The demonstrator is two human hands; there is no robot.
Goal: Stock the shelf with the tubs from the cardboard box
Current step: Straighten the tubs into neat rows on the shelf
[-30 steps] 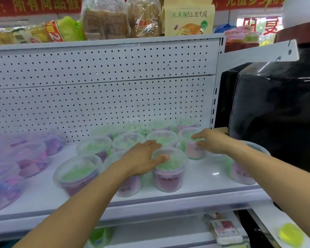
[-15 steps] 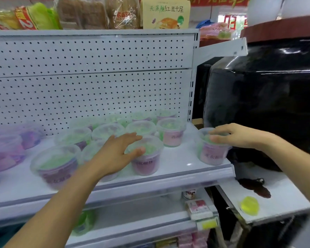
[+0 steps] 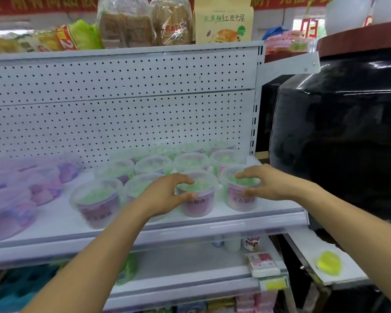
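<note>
Several clear tubs with green contents and purple labels stand in rows on the white shelf [image 3: 246, 219]. My left hand [image 3: 165, 196] curls around a front-row tub [image 3: 200, 203], fingers on its lid and thumb on its side. Just to the right, my right hand [image 3: 265, 184] holds another tub [image 3: 236, 198] that stands at the shelf's front right, fingers over the lid, thumb on the label. Both tubs rest on the shelf, almost touching. The cardboard box is out of view.
Purple-filled tubs [image 3: 20, 195] fill the shelf's left part. A large glossy black vessel [image 3: 339, 143] stands right of the shelf end. Bread bags [image 3: 127, 23] sit on the top shelf. Below are a lower shelf with small packs [image 3: 262, 265] and a white ledge with a yellow-green object [image 3: 328, 265].
My right hand has slid its tub left from the shelf's right end to beside the front-row tub. My left hand went from lying flat on lids to curling around that tub.
</note>
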